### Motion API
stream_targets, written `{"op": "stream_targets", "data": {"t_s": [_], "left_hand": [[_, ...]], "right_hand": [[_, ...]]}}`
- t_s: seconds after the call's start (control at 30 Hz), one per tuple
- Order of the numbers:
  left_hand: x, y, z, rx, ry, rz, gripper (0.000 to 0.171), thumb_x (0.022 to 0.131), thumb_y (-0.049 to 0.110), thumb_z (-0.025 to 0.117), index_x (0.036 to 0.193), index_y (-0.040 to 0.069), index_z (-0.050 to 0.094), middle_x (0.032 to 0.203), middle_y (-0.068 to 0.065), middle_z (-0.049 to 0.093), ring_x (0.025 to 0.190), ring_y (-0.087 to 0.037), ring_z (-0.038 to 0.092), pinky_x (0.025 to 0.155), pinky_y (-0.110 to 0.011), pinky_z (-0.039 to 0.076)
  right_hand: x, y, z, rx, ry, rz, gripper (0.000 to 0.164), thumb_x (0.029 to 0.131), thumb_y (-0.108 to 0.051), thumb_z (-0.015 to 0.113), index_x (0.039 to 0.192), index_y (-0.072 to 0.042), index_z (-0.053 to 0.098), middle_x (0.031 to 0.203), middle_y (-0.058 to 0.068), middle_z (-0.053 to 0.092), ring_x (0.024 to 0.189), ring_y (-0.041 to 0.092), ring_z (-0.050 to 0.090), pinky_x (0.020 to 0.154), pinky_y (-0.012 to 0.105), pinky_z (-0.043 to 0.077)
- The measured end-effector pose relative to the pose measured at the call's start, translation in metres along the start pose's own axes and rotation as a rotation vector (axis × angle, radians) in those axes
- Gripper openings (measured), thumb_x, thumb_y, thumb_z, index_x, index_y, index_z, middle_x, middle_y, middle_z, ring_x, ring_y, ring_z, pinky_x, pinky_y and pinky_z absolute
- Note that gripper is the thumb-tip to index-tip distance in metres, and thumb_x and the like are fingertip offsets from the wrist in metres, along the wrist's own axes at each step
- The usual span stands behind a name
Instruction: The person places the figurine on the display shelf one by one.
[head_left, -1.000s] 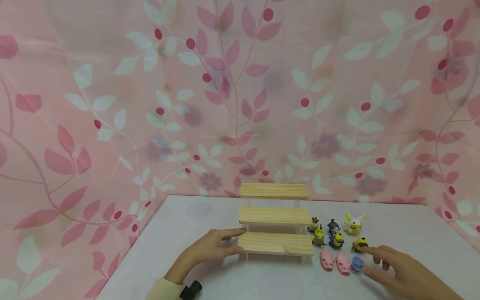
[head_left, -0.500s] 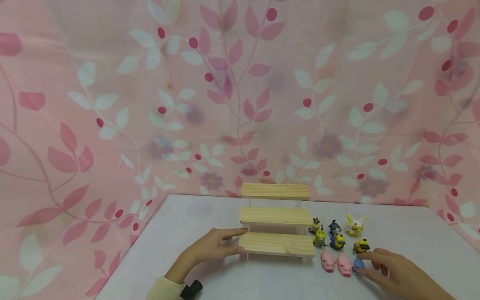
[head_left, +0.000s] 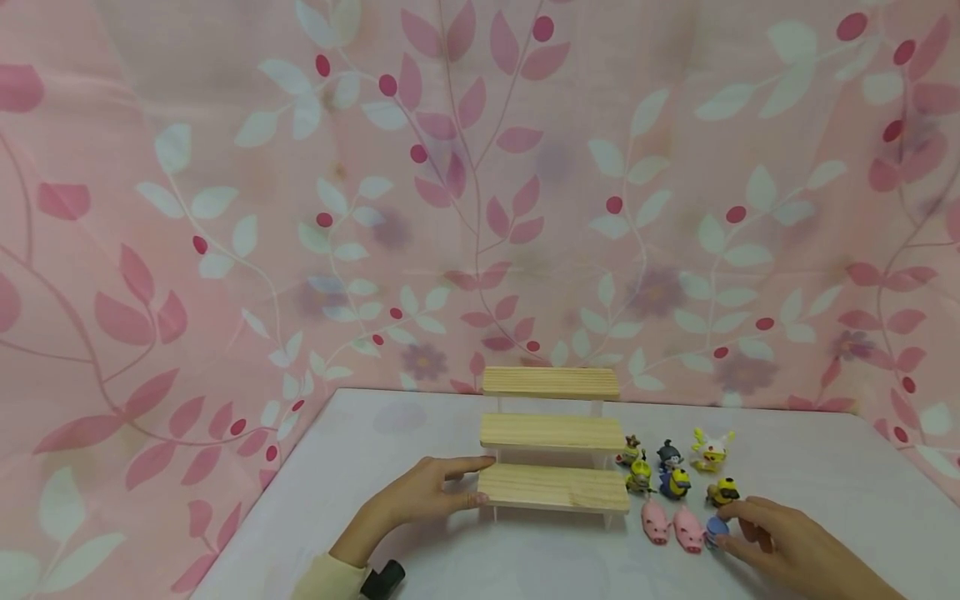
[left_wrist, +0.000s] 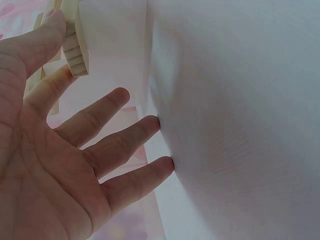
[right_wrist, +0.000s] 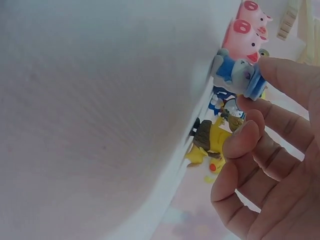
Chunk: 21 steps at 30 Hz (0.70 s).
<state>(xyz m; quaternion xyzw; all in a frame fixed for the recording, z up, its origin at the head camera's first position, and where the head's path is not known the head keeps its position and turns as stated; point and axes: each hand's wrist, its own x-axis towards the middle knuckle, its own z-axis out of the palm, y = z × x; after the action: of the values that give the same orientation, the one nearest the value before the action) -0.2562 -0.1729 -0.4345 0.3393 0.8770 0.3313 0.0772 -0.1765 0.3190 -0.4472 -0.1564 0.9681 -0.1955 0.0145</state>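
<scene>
A three-tier wooden display shelf (head_left: 553, 486) stands on the table. My left hand (head_left: 422, 497) holds the left end of its lowest board, thumb at the front edge and index finger behind; in the left wrist view the other fingers spread toward the tabletop. My right hand (head_left: 780, 537) pinches a small figurine with a blue hat (right_wrist: 239, 75) between thumb and index finger, at the hat. The figurine is upright, at the tabletop. Beside it lie two pink toy pigs (head_left: 689, 531). Just behind is a yellow and brown figurine (head_left: 723, 492).
Right of the shelf, several more small figurines (head_left: 675, 483) stand close together. A white and yellow one (head_left: 711, 450) is farther back. A floral pink curtain (head_left: 420, 250) hangs behind the white tabletop (head_left: 525, 562).
My right hand has moved in slightly to the left, and its thumb and index finger have come together on the blue-hatted figurine. My left hand has stayed at the shelf.
</scene>
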Motion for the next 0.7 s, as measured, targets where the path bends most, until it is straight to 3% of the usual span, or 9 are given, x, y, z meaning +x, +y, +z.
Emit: {"op": "stream_targets", "data": {"t_s": [0.3,0.53,0.7], "left_hand": [[-0.001,0.001,-0.001,0.002,0.008,0.013,0.062,0.092,0.054,0.064,0.145,0.023,0.053,0.143,-0.002,0.052,0.122,-0.028,0.057,0.1,-0.051,0.045],[-0.001,0.0,0.0,0.006,0.008,0.004,0.064,0.092,0.056,0.063,0.145,0.022,0.053,0.143,-0.001,0.052,0.122,-0.027,0.056,0.099,-0.051,0.045],[0.0,-0.001,0.0,0.002,0.009,0.002,0.064,0.091,0.057,0.063,0.145,0.023,0.053,0.143,0.0,0.052,0.123,-0.026,0.056,0.1,-0.051,0.045]], "right_hand": [[-0.007,-0.001,-0.006,-0.021,0.021,0.049,0.034,0.089,-0.05,0.069,0.105,-0.02,0.068,0.075,-0.008,0.045,0.064,0.001,0.039,0.054,0.022,0.037],[-0.013,-0.003,-0.012,-0.026,0.119,-0.057,0.027,0.09,-0.044,0.07,0.102,-0.021,0.066,0.075,-0.012,0.043,0.065,-0.001,0.039,0.053,0.021,0.037],[-0.013,-0.011,-0.014,-0.021,0.147,-0.078,0.026,0.089,-0.044,0.071,0.102,-0.023,0.065,0.074,-0.014,0.041,0.065,-0.002,0.039,0.053,0.021,0.038]]}}
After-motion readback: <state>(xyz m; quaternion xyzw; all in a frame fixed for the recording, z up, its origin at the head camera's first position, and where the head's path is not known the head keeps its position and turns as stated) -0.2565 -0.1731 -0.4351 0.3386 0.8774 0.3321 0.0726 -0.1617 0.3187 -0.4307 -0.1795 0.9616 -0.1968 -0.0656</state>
